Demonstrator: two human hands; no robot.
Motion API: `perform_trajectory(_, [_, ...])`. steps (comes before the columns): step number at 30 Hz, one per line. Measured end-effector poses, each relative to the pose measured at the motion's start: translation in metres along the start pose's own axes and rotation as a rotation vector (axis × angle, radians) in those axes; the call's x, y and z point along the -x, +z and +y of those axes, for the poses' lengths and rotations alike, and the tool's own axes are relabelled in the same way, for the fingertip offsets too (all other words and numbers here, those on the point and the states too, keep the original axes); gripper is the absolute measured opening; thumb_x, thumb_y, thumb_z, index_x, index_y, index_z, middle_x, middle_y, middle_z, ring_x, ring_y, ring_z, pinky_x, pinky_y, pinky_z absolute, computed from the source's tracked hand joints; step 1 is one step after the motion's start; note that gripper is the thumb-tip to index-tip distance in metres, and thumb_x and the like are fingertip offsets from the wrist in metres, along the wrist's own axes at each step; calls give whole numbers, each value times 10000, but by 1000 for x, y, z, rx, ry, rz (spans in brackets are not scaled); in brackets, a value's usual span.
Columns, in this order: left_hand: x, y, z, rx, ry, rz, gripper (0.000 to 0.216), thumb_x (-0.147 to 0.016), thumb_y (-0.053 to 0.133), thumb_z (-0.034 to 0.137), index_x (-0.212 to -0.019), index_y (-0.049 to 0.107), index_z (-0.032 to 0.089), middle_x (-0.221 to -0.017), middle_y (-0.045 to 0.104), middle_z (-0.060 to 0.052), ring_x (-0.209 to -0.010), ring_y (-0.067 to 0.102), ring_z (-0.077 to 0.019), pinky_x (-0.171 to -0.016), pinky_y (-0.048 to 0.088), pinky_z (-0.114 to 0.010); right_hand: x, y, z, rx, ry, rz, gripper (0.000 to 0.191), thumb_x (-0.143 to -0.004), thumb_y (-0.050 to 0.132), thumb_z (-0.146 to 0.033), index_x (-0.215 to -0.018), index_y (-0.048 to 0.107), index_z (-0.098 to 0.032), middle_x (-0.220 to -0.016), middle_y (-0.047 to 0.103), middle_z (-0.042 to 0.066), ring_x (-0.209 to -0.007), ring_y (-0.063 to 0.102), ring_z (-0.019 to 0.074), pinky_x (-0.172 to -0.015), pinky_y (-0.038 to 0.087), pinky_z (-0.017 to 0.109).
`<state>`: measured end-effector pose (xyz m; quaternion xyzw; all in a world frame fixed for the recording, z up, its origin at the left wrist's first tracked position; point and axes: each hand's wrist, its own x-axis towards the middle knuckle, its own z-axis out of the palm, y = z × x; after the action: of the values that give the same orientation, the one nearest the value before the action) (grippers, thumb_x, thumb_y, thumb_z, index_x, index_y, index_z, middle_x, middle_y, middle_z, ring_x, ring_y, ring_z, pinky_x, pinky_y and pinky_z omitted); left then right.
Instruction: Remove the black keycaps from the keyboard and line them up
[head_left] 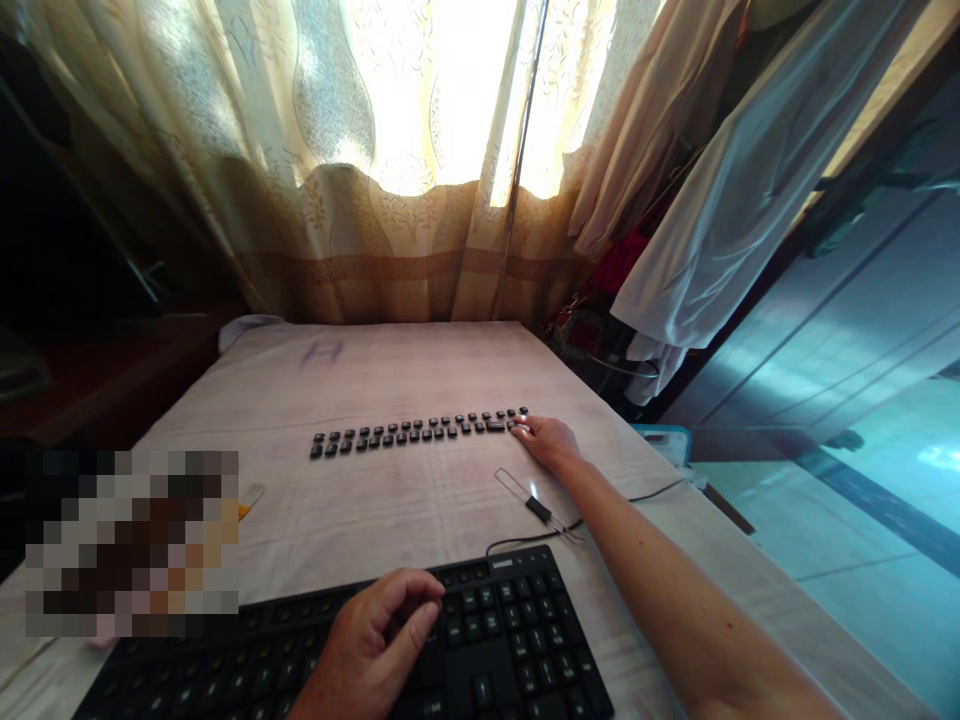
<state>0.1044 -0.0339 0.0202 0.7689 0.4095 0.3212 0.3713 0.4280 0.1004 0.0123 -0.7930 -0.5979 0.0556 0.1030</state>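
A black keyboard [487, 655] lies at the near edge of the view, with bare key stems along its upper rows. Over its middle is my left hand [375, 640], fingers curled and thumb close to the forefinger; anything between them is hidden. Two rows of loose black keycaps [397, 432] run across the cloth beyond the keyboard. At the right end of these rows my right hand [551, 440] reaches out, its fingertips pinched on a keycap [513, 426]. A wire keycap puller [538, 508] with a black handle rests between the right forearm and the keyboard.
The bed or table is covered by a pale cloth [360, 370]. The keyboard's cable [652, 493] trails off to the right. A small orange-and-clear item [250, 498] lies at left beside a pixelated patch. Curtains [390, 240] hang behind; clothes [705, 230] hang at right.
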Motion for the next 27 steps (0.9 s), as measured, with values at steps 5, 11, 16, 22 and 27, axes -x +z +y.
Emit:
perform_trajectory(5, [-1,0,1,4,-12,-14,196,-890,553,374,-887,703,246,-806,740,3,-750,699,-153,-706,546,-191,0,0,0,-10,-10,8,326,-927,551,-409,-1200,701,-315,-1099,753,65,-1012,693,249,-818,501,309])
perform_trajectory(11, [-1,0,1,4,-6,-3,183,-887,559,370,-884,703,257,-795,739,14,-736,701,-152,-699,550,-194,2,0,1,-49,2,25,329,-922,562,-382,-1213,692,-297,-1053,762,66,-990,687,238,-806,488,304])
perform_trajectory(16, [0,0,3,-2,-31,24,180,-871,571,369,-882,712,257,-820,753,9,-770,714,-162,-716,557,-202,7,0,4,-111,11,19,336,-924,553,-354,-1223,680,-266,-950,764,42,-890,689,200,-757,477,272])
perform_trajectory(22, [-2,-3,10,12,-32,12,174,-856,561,339,-867,712,253,-811,755,11,-771,716,-167,-717,562,-218,17,-10,11,-163,1,-71,269,-910,555,-312,-1081,712,-177,-954,750,59,-845,675,173,-713,470,247])
perform_trajectory(27, [-3,-3,12,-6,-28,14,182,-843,556,333,-866,713,244,-820,757,8,-769,714,-166,-724,562,-235,48,-30,15,-189,-82,-254,218,-820,675,-398,-879,740,-199,-883,755,39,-789,671,176,-659,457,244])
